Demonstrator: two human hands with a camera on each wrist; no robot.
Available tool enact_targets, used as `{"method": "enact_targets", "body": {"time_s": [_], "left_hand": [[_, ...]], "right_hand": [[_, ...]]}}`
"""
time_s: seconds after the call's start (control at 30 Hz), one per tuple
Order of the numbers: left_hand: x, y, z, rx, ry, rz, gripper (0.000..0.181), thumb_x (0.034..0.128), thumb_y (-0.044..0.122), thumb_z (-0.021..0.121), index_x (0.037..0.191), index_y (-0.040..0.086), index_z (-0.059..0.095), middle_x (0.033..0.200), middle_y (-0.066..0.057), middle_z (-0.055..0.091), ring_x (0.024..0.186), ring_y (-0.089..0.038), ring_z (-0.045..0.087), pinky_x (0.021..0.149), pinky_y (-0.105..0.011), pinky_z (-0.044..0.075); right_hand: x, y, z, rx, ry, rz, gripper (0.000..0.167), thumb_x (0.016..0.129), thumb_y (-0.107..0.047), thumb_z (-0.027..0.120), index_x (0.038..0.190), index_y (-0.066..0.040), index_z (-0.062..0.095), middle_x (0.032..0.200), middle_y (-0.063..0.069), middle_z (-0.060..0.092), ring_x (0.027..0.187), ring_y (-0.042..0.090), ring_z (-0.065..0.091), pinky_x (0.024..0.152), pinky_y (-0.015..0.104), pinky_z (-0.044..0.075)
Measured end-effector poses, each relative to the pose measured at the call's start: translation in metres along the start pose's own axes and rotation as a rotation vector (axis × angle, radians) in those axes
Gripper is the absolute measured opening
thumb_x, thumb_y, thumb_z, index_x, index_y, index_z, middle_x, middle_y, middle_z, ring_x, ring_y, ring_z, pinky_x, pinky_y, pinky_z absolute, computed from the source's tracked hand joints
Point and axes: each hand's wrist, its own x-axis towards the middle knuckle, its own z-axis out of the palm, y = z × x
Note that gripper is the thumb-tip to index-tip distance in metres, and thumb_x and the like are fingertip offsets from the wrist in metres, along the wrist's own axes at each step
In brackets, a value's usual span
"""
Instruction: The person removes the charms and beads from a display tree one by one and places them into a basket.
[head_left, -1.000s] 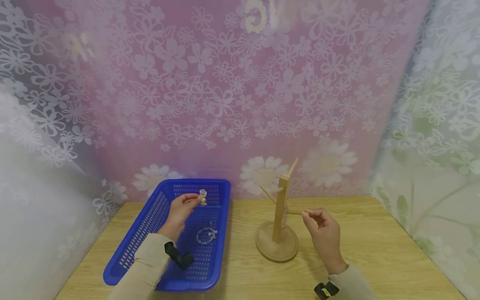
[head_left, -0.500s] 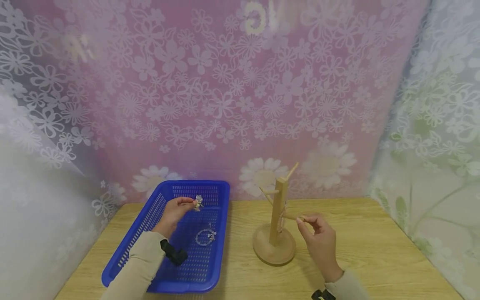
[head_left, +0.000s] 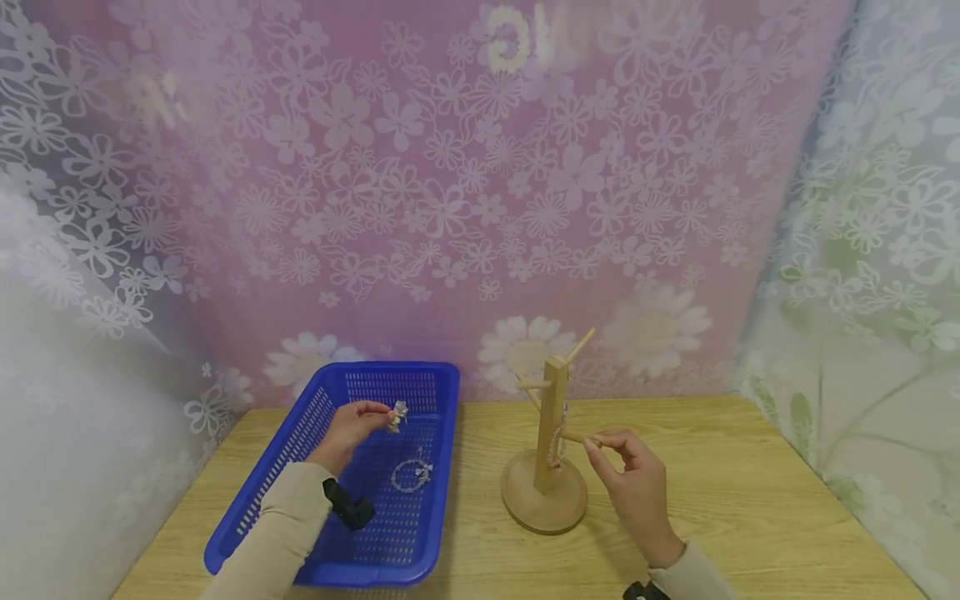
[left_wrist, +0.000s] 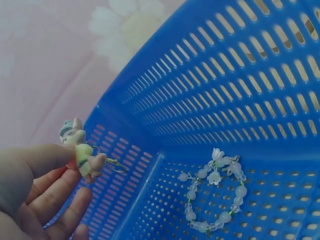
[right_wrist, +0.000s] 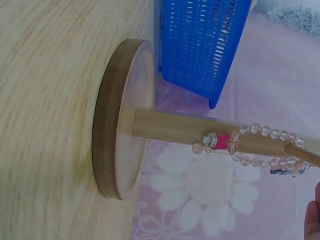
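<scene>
My left hand (head_left: pixel 347 435) pinches a small figurine keychain (left_wrist: pixel 84 155) between thumb and fingers, above the blue basket. The figurine has a bluish top, a yellow-green middle and a gold-coloured metal piece. Below it, a pale beaded bracelet (left_wrist: pixel 215 197) with white flower charms lies on the basket floor. My right hand (head_left: pixel 636 492) pinches the end of a peg (head_left: pixel 579 437) on the wooden stand (head_left: pixel 551 429). A pink beaded bracelet (right_wrist: pixel 265 132) with a red-and-white character charm hangs on that peg, against the post. Only some fingertips of the right hand show in the right wrist view.
The blue slotted basket (head_left: pixel 450 467) stands left of the stand on a wood-grain table (head_left: pixel 735 467). More thin pegs (head_left: pixel 581 344) stick out from the upper post. A pink flowered backdrop (head_left: pixel 480 208) rises behind the table.
The wooden stand has turned and shifted slightly left, my right hand moving left and nearer with its peg. My left hand has moved slightly left and lower with the figurine keychain.
</scene>
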Motion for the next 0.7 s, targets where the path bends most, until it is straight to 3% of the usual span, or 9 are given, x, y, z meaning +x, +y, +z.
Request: {"method": "enact_targets", "body": {"time_s": [0.23,0.5,0.7], "left_hand": [[0.002,-0.005,0.001,0.031,-0.002,0.004,0.026,0.0895,0.019,0.065,0.107,0.000,0.063,0.113,-0.017,0.062,0.113,-0.037,0.052,0.099,-0.059,0.033],[0.009,-0.014,0.002,0.035,-0.030,0.030,0.024,0.0894,0.016,0.065,0.104,-0.003,0.064,0.103,-0.016,0.065,0.101,-0.033,0.059,0.098,-0.059,0.035],[0.010,-0.015,0.000,0.046,-0.065,0.019,0.022,0.0886,0.014,0.065,0.102,-0.003,0.066,0.097,-0.011,0.067,0.094,-0.027,0.061,0.096,-0.055,0.038]], "right_hand": [[0.008,0.018,-0.010,0.032,0.007,0.028,0.011,0.082,0.017,0.060,0.091,0.011,0.061,0.093,-0.014,0.064,0.092,-0.001,0.061,0.083,0.013,0.047],[0.048,0.014,-0.022,-0.044,-0.045,0.273,0.022,0.092,-0.015,0.062,0.109,-0.001,0.064,0.099,-0.004,0.067,0.090,0.003,0.061,0.077,0.014,0.047],[0.081,0.015,-0.029,-0.039,-0.147,0.286,0.036,0.095,-0.027,0.058,0.121,-0.002,0.060,0.104,-0.013,0.066,0.096,0.001,0.060,0.084,0.013,0.045]]}}
